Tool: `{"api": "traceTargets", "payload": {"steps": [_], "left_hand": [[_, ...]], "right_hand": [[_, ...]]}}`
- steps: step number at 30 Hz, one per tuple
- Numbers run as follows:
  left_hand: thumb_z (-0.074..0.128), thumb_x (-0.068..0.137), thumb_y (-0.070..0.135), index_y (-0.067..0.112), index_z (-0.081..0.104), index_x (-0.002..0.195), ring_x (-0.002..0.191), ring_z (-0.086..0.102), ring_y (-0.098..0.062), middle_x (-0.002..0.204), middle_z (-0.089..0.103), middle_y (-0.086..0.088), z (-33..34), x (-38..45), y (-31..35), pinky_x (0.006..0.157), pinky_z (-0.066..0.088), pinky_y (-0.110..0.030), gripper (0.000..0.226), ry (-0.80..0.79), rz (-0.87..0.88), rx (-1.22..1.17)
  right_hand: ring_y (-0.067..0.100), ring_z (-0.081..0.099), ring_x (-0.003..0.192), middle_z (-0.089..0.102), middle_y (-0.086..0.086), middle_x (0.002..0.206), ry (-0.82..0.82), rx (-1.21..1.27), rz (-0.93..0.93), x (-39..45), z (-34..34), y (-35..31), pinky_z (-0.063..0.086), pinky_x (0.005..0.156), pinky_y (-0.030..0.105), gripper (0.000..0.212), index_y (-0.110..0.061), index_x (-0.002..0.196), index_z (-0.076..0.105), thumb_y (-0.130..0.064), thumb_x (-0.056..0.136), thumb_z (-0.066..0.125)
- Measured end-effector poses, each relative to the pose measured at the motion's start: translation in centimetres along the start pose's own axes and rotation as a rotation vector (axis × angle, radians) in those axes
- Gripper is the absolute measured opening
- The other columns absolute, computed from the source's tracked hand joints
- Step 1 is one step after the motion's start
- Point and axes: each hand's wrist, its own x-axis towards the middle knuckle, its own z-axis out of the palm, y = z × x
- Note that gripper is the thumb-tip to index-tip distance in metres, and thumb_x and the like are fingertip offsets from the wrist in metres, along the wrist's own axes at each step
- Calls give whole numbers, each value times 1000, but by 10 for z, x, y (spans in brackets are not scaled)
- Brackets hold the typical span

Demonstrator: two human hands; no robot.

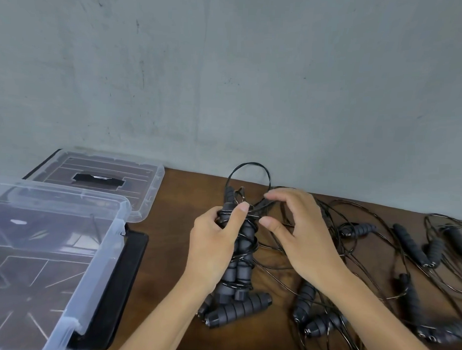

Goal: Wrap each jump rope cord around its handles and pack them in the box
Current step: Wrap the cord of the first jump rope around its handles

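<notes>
Centre frame: left hand (214, 242) grips paired handles (239, 256), cord wound round them. Right hand (296, 229) pinches cord loop (251, 173) w/ fingertips, upper centre. Clear box (64, 271) lower left, nothing seen inside.

A plain workroom, by the look of it. Bare grey concrete wall (228, 70) behind a dark wooden table (274, 255); which kind, I can't tell.

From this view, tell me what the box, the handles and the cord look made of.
Box: clear glossy plastic; the table shows through.
Handles: matte dark grey, ribbed, probably foam or rubber.
Cord: thin, black and shiny, perhaps coated wire; holds a springy loop.
</notes>
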Motion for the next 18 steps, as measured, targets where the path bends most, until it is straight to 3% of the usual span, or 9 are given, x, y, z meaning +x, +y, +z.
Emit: {"api": "traceTargets", "payload": {"steps": [2,4,6,8,11,14,18], "left_hand": [[69,93,55,18,76,90,82,75,-19,83,77,-1,-2,1,1,80,62,-41,38,50,61,49],[68,93,53,21,74,91,78,71,-6,78,75,5,-3,-1,4,69,54,-18,33,104,161,155],[67,92,53,21,71,93,77,68,1,74,70,9,-4,-2,6,65,47,-9,32,150,254,272],[62,89,60,22,70,97,80,66,4,76,69,14,-5,-2,5,66,46,-5,39,171,343,365],[57,87,67,23,70,108,77,68,4,84,71,18,-5,-1,1,68,47,-4,50,148,439,465],[56,87,68,22,70,113,74,66,4,86,72,16,-5,-3,-1,68,47,-3,54,102,501,525],[54,87,72,27,68,113,76,67,1,88,71,18,-4,-8,-3,69,46,-3,54,33,528,600]], "right_hand": [[-1,34,137,43,-24,143,91,58,123,-4,1,-6,29,112,27,59,-39,141,46,-65,88,54],[4,43,135,45,-16,148,122,170,354,-7,2,-8,35,112,31,88,-30,150,40,-82,79,42],[14,62,121,60,-3,141,-13,328,627,-4,1,-4,48,109,41,105,-20,144,46,-95,71,33],[22,75,101,72,6,122,-198,573,834,0,0,0,59,95,45,98,-16,133,51,-91,71,36],[30,77,94,77,13,109,-307,876,929,7,0,3,62,84,45,95,-6,141,45,-80,83,44],[32,76,97,77,16,108,-328,951,919,16,4,6,61,86,45,88,2,131,53,-75,87,51],[30,77,96,79,11,93,-329,897,869,22,11,14,59,93,46,62,0,120,67,-57,96,59]]}}
